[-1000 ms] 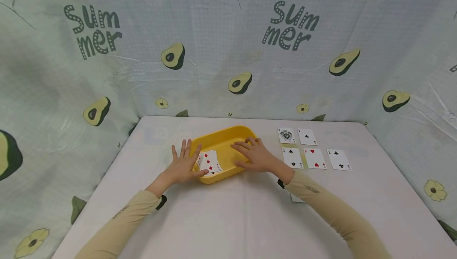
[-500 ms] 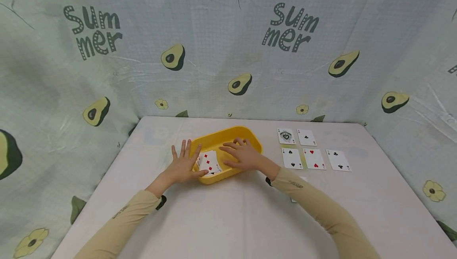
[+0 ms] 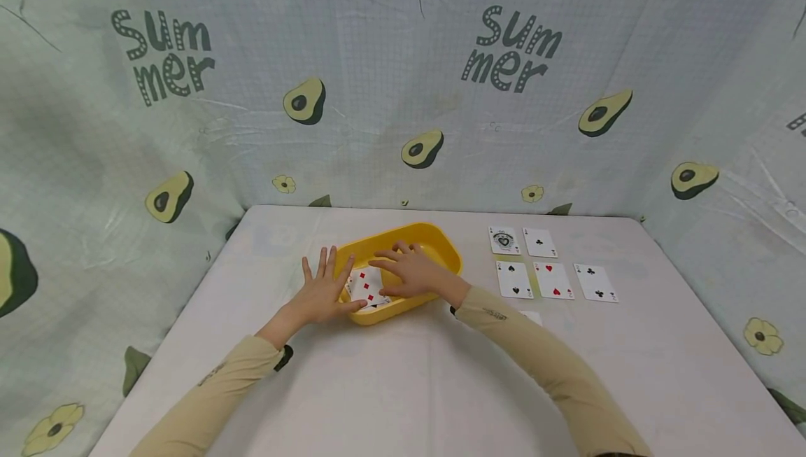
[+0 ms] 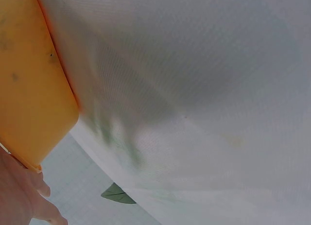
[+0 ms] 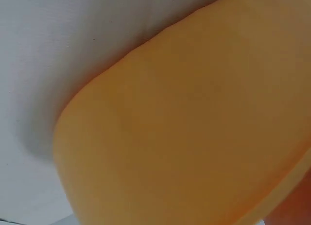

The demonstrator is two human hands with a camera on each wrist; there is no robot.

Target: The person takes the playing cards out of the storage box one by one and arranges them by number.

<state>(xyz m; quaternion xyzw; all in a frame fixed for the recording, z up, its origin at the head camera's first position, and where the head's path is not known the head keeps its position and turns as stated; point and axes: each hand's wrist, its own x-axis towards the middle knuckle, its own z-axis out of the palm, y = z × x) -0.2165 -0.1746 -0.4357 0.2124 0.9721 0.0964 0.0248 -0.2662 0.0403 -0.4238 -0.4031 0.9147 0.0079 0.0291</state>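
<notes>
A yellow plastic tray (image 3: 434,238) lies at an angle near the table's middle. Playing cards (image 3: 366,285) are piled in its left end, the top one face up with red diamonds showing. My left hand (image 3: 317,297) rests across that end with fingers spread, the thumb along the near rim. Over the tray's middle is my right hand (image 3: 412,273), its fingers loosely bent and pointing left, the thumb overlapping the cards' right edge. The left wrist view has the tray's outer wall (image 4: 36,84) with some fingers at its edge; the right wrist view is mostly tray wall (image 5: 180,108).
On the right, face-up cards lie in two rows: an ace of spades (image 3: 505,241) and an ace of clubs (image 3: 540,243) behind, a two of spades (image 3: 515,280), two of hearts (image 3: 554,280) and two of clubs (image 3: 595,283) in front. My right sleeve mostly hides another card (image 3: 532,317).
My right hand has moved left over the tray, from its right end to the edge of the cards. The left hand has stayed in place.
</notes>
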